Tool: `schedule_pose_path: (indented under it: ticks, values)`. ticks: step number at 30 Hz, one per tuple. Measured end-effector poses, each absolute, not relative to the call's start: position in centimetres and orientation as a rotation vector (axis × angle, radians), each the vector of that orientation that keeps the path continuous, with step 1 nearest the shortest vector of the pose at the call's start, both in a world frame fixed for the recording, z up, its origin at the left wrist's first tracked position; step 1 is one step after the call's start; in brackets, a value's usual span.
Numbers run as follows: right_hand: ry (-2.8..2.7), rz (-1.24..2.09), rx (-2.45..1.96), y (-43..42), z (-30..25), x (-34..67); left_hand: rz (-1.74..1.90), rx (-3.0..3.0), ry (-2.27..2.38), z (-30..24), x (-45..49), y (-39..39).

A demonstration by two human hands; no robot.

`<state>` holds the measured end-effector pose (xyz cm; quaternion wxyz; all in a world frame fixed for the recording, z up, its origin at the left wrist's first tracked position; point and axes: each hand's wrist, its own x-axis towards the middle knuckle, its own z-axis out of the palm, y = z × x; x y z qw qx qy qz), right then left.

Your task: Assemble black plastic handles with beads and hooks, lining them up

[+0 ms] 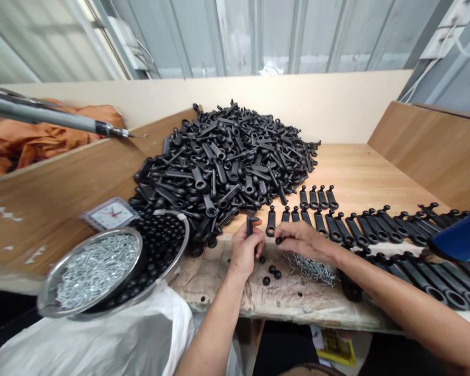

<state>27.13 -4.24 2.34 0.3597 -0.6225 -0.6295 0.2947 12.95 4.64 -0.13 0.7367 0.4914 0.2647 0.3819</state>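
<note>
My left hand (243, 249) is closed around a black plastic crank handle (250, 225), which stands up between the thumb and fingers. Just to its right, my right hand (302, 240) pinches a small round black knob (279, 241), held apart from the handle. Several loose black knobs (272, 269) lie on the worn bench edge below the hands. Under my right wrist is a small heap of silver screws (315, 270). Finished-looking rows of crank handles with ball ends (354, 230) stretch off to the right.
A large pile of black handles (235, 151) fills the bench's middle. At left, a metal bowl of screws (97, 269) rests over a basin of knobs (160, 245), beside a square clock (112, 213). A screwdriver tool (82, 122) juts in; a blue object (460, 237) is at right.
</note>
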Motion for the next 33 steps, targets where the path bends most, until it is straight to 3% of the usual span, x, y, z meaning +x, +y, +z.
schedule_pose_path:
  ticks: [3, 8, 29, 33]
  values:
    - [-1.316, 0.943, -1.45, -4.3, 3.4, 27.3, 0.744, 1.245, 0.529, -0.3, 13.1, 4.0]
    - [-1.149, 0.981, -1.366, -4.1, 4.3, 26.6, 0.719, 1.352, 0.455, -0.8, 13.1, 3.9]
    - [-1.021, 0.856, -1.324, -2.5, 2.6, 24.8, 0.828, 1.38, 0.57, -2.1, 13.6, 4.1]
    - [-1.098, 0.647, -1.368, -2.4, 1.8, 24.4, 0.923, 1.461, 0.598, -1.8, 13.6, 3.7]
